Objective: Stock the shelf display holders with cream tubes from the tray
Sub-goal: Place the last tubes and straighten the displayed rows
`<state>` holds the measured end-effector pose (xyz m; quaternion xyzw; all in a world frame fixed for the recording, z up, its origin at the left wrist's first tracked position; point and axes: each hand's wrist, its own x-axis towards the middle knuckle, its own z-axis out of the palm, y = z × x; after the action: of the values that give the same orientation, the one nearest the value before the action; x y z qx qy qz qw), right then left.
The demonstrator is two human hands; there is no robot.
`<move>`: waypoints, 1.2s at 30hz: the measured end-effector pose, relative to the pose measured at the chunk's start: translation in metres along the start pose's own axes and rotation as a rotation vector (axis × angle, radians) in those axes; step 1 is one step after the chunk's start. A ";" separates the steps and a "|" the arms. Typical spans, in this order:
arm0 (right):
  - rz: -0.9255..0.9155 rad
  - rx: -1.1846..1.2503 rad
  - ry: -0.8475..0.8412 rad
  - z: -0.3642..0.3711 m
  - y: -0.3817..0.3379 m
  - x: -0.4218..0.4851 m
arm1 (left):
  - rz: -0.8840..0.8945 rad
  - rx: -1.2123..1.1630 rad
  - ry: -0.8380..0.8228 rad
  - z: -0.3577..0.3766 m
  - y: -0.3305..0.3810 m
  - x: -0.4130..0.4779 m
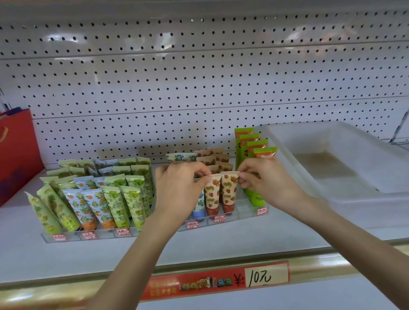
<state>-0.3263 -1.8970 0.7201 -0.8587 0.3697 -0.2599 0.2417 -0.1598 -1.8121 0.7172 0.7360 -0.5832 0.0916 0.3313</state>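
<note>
Two clear display holders stand on the white shelf, a left holder (pixel 64 237) packed with green, blue and orange cream tubes, and a right holder (pixel 249 214). In the right holder, two strawberry-print tubes (pixel 221 194) stand side by side at the front. My left hand (pixel 179 189) pinches the top edge of the left strawberry tube. My right hand (pixel 263 181) pinches the top edge of the right one. A blue-flower tube (pixel 199 206) shows below my left hand. Bright green tubes (pixel 252 147) stand in the rightmost row. The white plastic tray (pixel 351 190) sits to the right with nothing visible inside.
A red gift box (pixel 1 159) stands at the shelf's left end. White pegboard (pixel 191 81) backs the shelf. A red price strip (pixel 215 280) reading 10 runs along the front rail. Bare shelf surface lies in front of the holders.
</note>
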 end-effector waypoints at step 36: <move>-0.149 -0.493 -0.313 -0.047 -0.027 0.082 | -0.002 0.011 -0.367 -0.016 -0.013 0.059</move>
<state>-0.2937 -1.9531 0.7936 -0.9459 0.3159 -0.0438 0.0603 -0.1262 -1.8487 0.7557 0.7428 -0.6326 -0.0415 0.2152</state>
